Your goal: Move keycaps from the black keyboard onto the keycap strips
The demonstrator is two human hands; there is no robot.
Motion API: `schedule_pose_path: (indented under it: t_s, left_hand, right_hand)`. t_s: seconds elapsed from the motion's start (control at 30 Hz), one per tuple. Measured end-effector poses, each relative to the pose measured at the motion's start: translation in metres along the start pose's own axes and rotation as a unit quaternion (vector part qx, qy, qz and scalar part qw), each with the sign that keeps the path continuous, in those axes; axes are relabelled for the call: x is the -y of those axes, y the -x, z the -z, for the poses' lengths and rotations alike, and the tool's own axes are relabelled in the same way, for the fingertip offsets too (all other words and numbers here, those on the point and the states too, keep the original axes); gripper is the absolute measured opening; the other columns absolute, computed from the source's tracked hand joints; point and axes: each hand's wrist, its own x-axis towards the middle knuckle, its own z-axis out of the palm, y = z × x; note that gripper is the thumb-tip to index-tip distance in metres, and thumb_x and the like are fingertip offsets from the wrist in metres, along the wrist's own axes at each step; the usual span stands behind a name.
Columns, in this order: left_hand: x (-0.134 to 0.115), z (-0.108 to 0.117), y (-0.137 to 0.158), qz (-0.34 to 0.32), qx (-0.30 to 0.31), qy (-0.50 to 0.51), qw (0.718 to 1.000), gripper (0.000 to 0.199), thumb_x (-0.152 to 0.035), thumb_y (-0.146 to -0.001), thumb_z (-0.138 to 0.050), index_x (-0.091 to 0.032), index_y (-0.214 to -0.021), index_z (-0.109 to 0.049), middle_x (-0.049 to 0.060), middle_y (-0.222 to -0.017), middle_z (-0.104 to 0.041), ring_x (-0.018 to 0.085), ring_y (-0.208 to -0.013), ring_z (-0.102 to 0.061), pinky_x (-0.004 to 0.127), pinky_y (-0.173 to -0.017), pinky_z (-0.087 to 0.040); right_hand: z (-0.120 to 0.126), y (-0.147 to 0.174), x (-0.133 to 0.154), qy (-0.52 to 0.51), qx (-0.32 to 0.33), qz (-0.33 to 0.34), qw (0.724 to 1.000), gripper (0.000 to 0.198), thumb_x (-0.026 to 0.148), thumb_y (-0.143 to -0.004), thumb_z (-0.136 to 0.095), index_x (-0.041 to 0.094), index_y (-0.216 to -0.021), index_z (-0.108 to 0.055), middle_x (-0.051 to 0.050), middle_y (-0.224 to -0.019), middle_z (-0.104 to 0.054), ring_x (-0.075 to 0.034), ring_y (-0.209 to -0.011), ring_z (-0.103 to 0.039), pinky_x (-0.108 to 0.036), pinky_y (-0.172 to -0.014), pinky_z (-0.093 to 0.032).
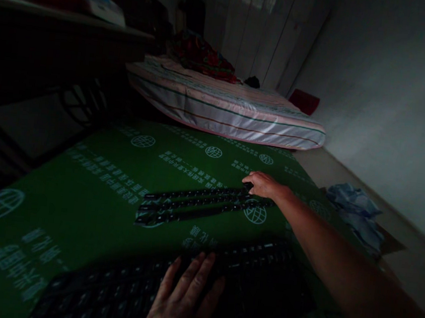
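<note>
Head view: keyboard point(119, 281) on green board point(92, 177), mattress point(232, 111) beyond, bundle point(357, 209) at right.

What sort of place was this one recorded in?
Probably a bedroom in a home, dimly lit. A mattress with a striped cover lies beyond the green printed board, a red patterned blanket is heaped on it, and what look like tall cabinet doors stand behind.

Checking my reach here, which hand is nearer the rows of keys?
Right. Your right hand is at the right end of the rows of keys; your left hand lies on the keyboard, nearer you.
</note>
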Motion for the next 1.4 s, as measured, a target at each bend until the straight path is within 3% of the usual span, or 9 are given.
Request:
schedule_pose_path:
  t_s: [0.23, 0.27, 0.33, 0.47, 0.6, 0.8, 0.9, 1.1, 1.4]
  left_hand:
    - [-0.008, -0.005, 0.001, 0.067, -0.010, 0.051, 0.996, 0.045, -0.057, -0.080, -0.052, -0.029, -0.115, -0.060, 0.008, -0.127, -0.058, 0.024, -0.117, -0.051, 0.042, -0.108, -0.022]
    - [-0.009, -0.006, 0.001, 0.040, 0.000, 0.052, 0.998, 0.043, -0.054, -0.081, -0.052, -0.030, -0.117, -0.058, 0.007, -0.128, -0.058, 0.023, -0.117, -0.051, 0.041, -0.108, -0.022]
    - [-0.008, -0.007, 0.001, 0.084, -0.007, 0.053, 0.995, 0.047, -0.058, -0.079, -0.052, -0.029, -0.115, -0.059, 0.008, -0.128, -0.057, 0.024, -0.118, -0.050, 0.043, -0.109, -0.019]
    - [-0.003, -0.004, 0.001, 0.011, -0.004, 0.028, 1.000, 0.044, -0.044, -0.079, -0.056, -0.028, -0.120, -0.056, 0.009, -0.127, -0.058, 0.025, -0.116, -0.052, 0.043, -0.108, -0.022]
    - [-0.003, 0.003, -0.001, 0.020, 0.012, 0.025, 0.999, 0.044, -0.040, -0.079, -0.055, -0.027, -0.122, -0.055, 0.010, -0.130, -0.055, 0.027, -0.119, -0.051, 0.043, -0.102, -0.031]
    - [-0.014, 0.010, -0.007, 0.088, 0.028, 0.093, 0.991, 0.039, -0.046, -0.085, -0.050, -0.027, -0.118, -0.058, 0.009, -0.132, -0.054, 0.026, -0.120, -0.050, 0.046, -0.103, -0.032]
    - [-0.017, 0.012, -0.009, 0.109, 0.043, 0.125, 0.985, 0.039, -0.047, -0.087, -0.048, -0.026, -0.118, -0.059, 0.009, -0.133, -0.054, 0.026, -0.122, -0.049, 0.048, -0.104, -0.032]
    - [-0.019, 0.014, -0.010, 0.122, 0.061, 0.161, 0.978, 0.039, -0.045, -0.086, -0.050, -0.025, -0.119, -0.059, 0.011, -0.135, -0.051, 0.028, -0.125, -0.046, 0.053, -0.104, -0.031]
    - [-0.014, 0.011, -0.010, 0.155, 0.034, 0.222, 0.962, 0.034, -0.024, -0.087, -0.047, -0.013, -0.118, -0.055, 0.015, -0.130, -0.054, 0.027, -0.120, -0.049, 0.052, -0.104, -0.034]
  right_hand:
    - [0.001, -0.007, -0.002, -0.007, 0.011, -0.009, 1.000, 0.050, 0.022, -0.070, -0.072, 0.025, -0.119, -0.061, -0.006, -0.118, -0.061, -0.022, -0.111, -0.056, -0.027, -0.091, -0.043]
    - [0.000, -0.008, -0.003, -0.009, 0.011, -0.009, 1.000, 0.049, 0.022, -0.070, -0.072, 0.025, -0.118, -0.062, -0.006, -0.117, -0.062, -0.022, -0.110, -0.056, -0.027, -0.090, -0.044]
    - [-0.002, -0.011, -0.005, -0.015, 0.007, -0.009, 1.000, 0.048, 0.022, -0.069, -0.073, 0.025, -0.116, -0.063, -0.005, -0.116, -0.062, -0.021, -0.108, -0.057, -0.027, -0.090, -0.044]
    - [0.003, -0.015, -0.007, -0.029, -0.019, -0.008, 0.999, 0.047, 0.022, -0.069, -0.073, 0.022, -0.115, -0.064, -0.005, -0.115, -0.063, -0.020, -0.106, -0.058, -0.027, -0.089, -0.045]
    - [0.024, -0.007, -0.008, -0.041, -0.061, -0.008, 0.997, 0.045, 0.023, -0.072, -0.071, 0.020, -0.116, -0.063, -0.006, -0.116, -0.062, -0.021, -0.104, -0.059, -0.029, -0.090, -0.045]
    - [0.044, 0.046, 0.013, -0.068, -0.101, 0.050, 0.991, 0.040, 0.021, -0.069, -0.074, 0.020, -0.109, -0.065, -0.005, -0.112, -0.062, -0.021, -0.106, -0.057, -0.033, -0.094, -0.044]
    - [0.034, 0.089, 0.038, -0.106, -0.113, 0.107, 0.982, 0.039, 0.017, -0.067, -0.074, 0.018, -0.105, -0.066, -0.006, -0.113, -0.062, -0.021, -0.106, -0.057, -0.034, -0.094, -0.044]
    - [-0.004, 0.164, 0.083, -0.157, -0.101, 0.136, 0.973, 0.037, 0.014, -0.070, -0.070, 0.022, -0.106, -0.066, -0.006, -0.121, -0.059, -0.022, -0.116, -0.052, -0.037, -0.099, -0.042]
    - [-0.026, 0.186, 0.109, -0.155, -0.091, 0.122, 0.976, 0.033, 0.014, -0.070, -0.070, 0.020, -0.103, -0.066, -0.009, -0.128, -0.054, -0.024, -0.123, -0.045, -0.042, -0.103, -0.039]
